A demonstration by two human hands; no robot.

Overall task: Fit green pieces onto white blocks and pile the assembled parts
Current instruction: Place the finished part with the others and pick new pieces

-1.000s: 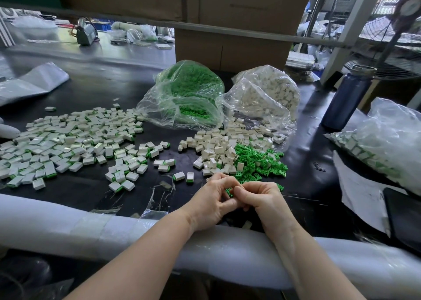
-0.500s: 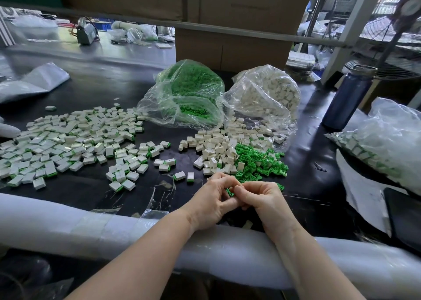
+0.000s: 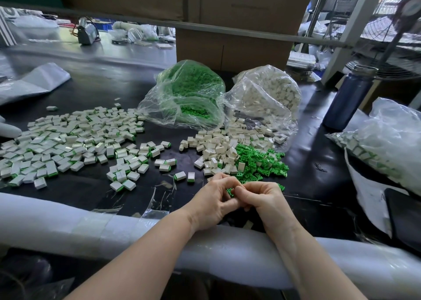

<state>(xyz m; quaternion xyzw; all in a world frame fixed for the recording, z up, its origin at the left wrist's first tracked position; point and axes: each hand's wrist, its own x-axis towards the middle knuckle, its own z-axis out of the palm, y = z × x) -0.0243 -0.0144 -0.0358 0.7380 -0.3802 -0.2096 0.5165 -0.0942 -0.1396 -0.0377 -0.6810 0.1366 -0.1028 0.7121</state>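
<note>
Both hands meet at the desk (image 3: 95, 94) edge; left hand (image 3: 210, 200) and right hand (image 3: 265, 200) fingers curl around a green piece (image 3: 230, 192).

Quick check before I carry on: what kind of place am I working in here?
Probably a small factory assembly bench: bulk bags of green pieces and white blocks, a big spread of assembled parts on the black table, cardboard cartons behind.

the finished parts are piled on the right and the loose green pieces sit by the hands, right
Not quite. The head view shows the finished parts piled on the left, not the right. The loose green pieces do sit by the hands, just beyond the left hand and right hand.
</note>
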